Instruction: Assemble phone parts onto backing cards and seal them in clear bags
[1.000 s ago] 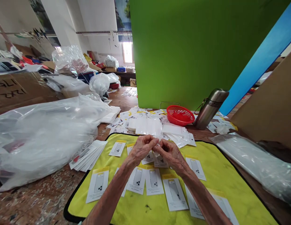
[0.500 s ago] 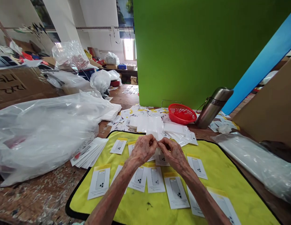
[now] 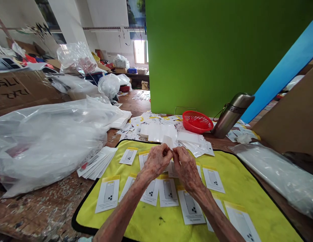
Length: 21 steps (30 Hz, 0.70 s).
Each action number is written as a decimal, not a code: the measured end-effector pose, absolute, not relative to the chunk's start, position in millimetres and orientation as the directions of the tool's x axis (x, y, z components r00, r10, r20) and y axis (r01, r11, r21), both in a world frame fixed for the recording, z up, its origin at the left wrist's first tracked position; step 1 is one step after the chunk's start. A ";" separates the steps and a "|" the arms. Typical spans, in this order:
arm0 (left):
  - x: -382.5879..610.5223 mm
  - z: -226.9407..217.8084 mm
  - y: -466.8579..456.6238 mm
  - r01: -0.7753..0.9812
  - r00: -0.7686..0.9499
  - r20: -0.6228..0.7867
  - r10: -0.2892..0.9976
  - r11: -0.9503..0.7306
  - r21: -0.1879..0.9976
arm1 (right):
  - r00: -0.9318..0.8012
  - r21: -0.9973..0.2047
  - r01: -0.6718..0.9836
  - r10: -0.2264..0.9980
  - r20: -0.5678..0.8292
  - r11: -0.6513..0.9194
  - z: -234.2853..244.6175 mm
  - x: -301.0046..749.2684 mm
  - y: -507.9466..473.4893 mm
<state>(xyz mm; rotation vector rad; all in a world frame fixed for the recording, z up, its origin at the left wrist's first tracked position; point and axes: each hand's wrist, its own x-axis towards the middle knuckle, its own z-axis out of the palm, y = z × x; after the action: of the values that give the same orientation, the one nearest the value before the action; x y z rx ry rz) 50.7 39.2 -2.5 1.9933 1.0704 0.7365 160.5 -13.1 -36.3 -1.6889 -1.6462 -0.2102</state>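
Both bare forearms stretch forward and slant toward each other. The left hand (image 3: 157, 160) and right hand (image 3: 187, 165) meet fingertip to fingertip, knuckles up, fingers curled, each thumb and forefinger pinched tight where the two hands touch

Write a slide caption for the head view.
The left hand and right hand pinch a small translucent sleeve over a yellow mat covered with printed cards.

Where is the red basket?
In the head view, the red basket sits right of centre, before the green board, just left of the steel flask.
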 end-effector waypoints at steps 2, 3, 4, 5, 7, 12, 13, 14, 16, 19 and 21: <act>50.1 -2.2 37.6 0.473 0.490 0.137 0.861 -0.394 0.788 | 0.140 -0.397 0.908 0.797 0.587 0.134 -36.6 162.6 -12.7; 50.0 -1.9 36.5 0.503 0.485 0.142 0.863 -0.408 0.762 | 0.141 -0.390 0.912 0.794 0.591 0.128 -37.0 164.0 -12.3; 50.3 -1.4 35.3 0.539 0.477 0.148 0.866 -0.422 0.729 | 0.152 -0.380 0.918 0.786 0.599 0.112 -37.4 165.5 -11.9; 50.9 -0.7 34.0 0.578 0.469 0.152 0.870 -0.433 0.691 | 0.171 -0.377 0.922 0.776 0.607 0.092 -37.6 167.0 -11.5; 53.1 1.1 31.5 0.645 0.450 0.153 0.880 -0.439 0.626 | 0.216 -0.397 0.916 0.766 0.606 0.055 -36.8 169.3 -11.4; 52.2 7.7 27.2 0.661 0.420 0.110 0.901 -0.387 0.643 | 0.300 -0.579 0.814 0.822 0.483 0.043 -22.8 174.4 -16.0; 49.4 10.4 27.0 0.630 0.432 0.106 0.895 -0.384 0.675 | 0.325 -0.643 0.765 0.839 0.437 0.039 -18.2 178.0 -16.5; 45.8 13.8 27.3 0.594 0.449 0.106 0.887 -0.385 0.706 | 0.357 -0.719 0.694 0.854 0.379 0.029 -13.4 183.3 -16.3; 38.5 22.8 30.6 0.545 0.488 0.111 0.866 -0.402 0.736 | 0.447 -0.879 0.477 0.863 0.235 -0.007 -4.4 199.0 -12.7; 35.1 36.5 45.8 0.626 0.491 0.128 0.862 -0.452 0.635 | 0.556 -0.982 0.183 0.828 0.073 -0.037 4.4 229.4 -0.2; 41.7 39.9 62.3 0.733 0.474 0.115 0.873 -0.464 0.498 | 0.599 -0.990 0.134 0.800 0.041 -0.049 5.6 247.6 9.6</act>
<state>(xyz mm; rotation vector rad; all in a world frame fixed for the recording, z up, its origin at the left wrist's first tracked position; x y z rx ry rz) 41.7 62.3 39.9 2.3452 1.3462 0.5057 247.6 9.6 5.6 -1.5522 -0.8118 0.6504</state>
